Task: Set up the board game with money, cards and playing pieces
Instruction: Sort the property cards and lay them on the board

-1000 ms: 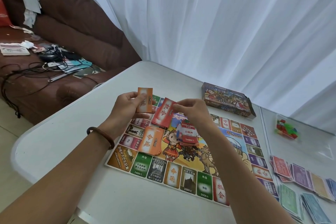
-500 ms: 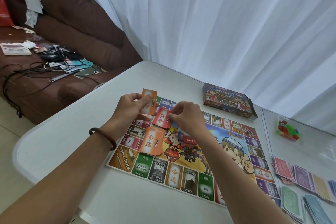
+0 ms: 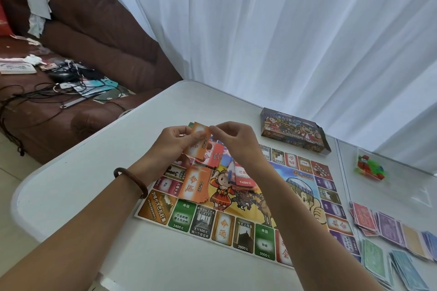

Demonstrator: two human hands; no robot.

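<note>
Head view: I see both hands raised over the far left corner of the game board [image 3: 248, 215], which lies flat on the white worktop [image 3: 82, 184]. The left hand [image 3: 175, 142], with a brown bracelet [image 3: 130, 181] on its wrist, grasps an orange card [image 3: 199, 139] between thumb and fingers, holding it tilted. The right hand [image 3: 236, 146] is just right of it, fingers curled, its fingertips pinching the same card's top right corner.

Directly below the held card, a few red cards [image 3: 214, 159] lie overlapped; I cannot tell whether they rest on the board or hang from a hand. Nearer me on the board sits an orange card pile [image 3: 194, 184], and under the right wrist a loose pile of property cards [image 3: 244, 178].

The game box [image 3: 293, 131] lies on the worktop beyond the board's far edge. To the right, well apart from both hands, a clear bag of coloured playing pieces [image 3: 370, 169] lies at the far side, and fanned piles of paper money [image 3: 390, 231] lie nearer.
</note>
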